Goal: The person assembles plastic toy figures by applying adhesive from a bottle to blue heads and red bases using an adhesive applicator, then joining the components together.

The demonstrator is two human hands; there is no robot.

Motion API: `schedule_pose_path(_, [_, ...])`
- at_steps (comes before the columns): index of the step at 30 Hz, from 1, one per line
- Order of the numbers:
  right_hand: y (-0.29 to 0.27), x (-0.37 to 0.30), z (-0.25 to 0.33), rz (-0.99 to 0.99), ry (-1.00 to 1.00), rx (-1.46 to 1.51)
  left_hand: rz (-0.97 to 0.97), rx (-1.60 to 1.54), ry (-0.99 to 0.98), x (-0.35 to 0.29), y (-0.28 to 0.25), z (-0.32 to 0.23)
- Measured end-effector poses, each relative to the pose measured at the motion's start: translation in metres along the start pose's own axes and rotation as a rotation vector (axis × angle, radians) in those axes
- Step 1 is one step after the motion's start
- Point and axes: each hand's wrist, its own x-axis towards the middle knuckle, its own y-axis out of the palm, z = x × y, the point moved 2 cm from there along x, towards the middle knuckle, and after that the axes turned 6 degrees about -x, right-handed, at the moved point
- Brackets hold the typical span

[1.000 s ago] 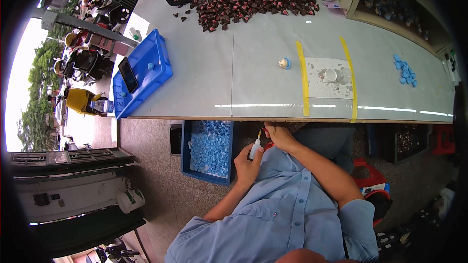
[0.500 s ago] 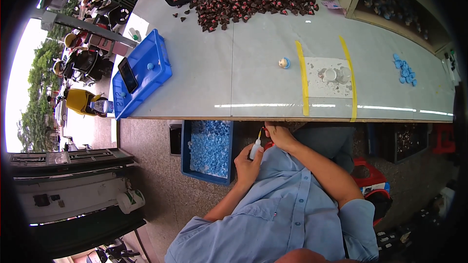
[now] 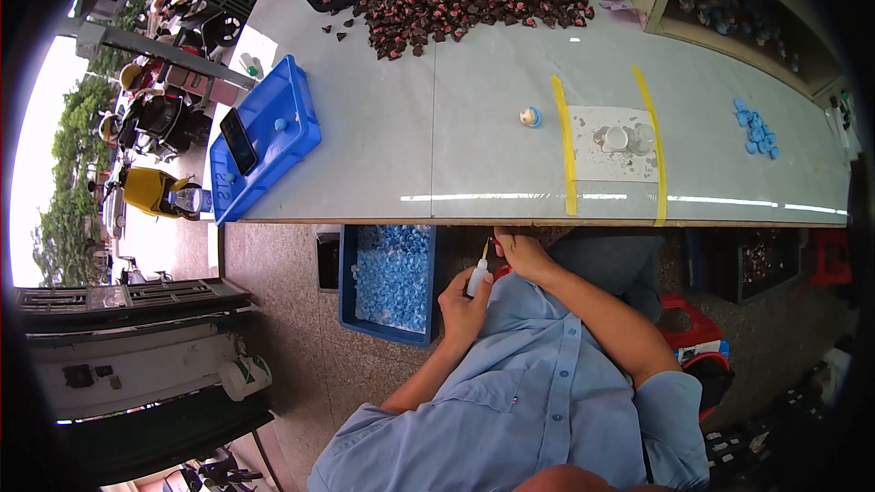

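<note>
Hardly anything has changed over the last second: the left hand (image 3: 463, 303) keeps its fingers wrapped around a small white bottle (image 3: 478, 279), held near the table's (image 3: 365, 164) front edge between the blue crate (image 3: 428, 337) and the right hand (image 3: 521, 253), its thin yellowish nozzle pointing up and away from the body. Meanwhile the right hand stays just beside that nozzle with curled fingers, partly hidden, and whether they grip the small red bit showing there I cannot tell. Such stillness suggests a careful, close-up stage of the handwork, with no visible advance.
</note>
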Motion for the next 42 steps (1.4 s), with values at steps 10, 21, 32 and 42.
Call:
schedule_pose_path(10, [-0.004, -0.003, 0.010, -0.040, -0.015, 0.003, -0.005, -0.036, -0.009, 0.000, 0.001, 0.003])
schedule_pose_path(21, [-0.001, -0.001, 0.005, -0.022, -0.003, -0.010, -0.017, -0.021, -0.002, 0.001, 0.000, -0.002])
schedule_pose_path(32, [-0.003, -0.004, 0.009, -0.028, -0.004, -0.037, -0.019, -0.029, -0.020, 0.001, -0.001, -0.004])
schedule_pose_path(42, [0.001, 0.001, 0.002, -0.021, -0.034, -0.041, -0.040, -0.033, 0.019, 0.001, 0.000, -0.004])
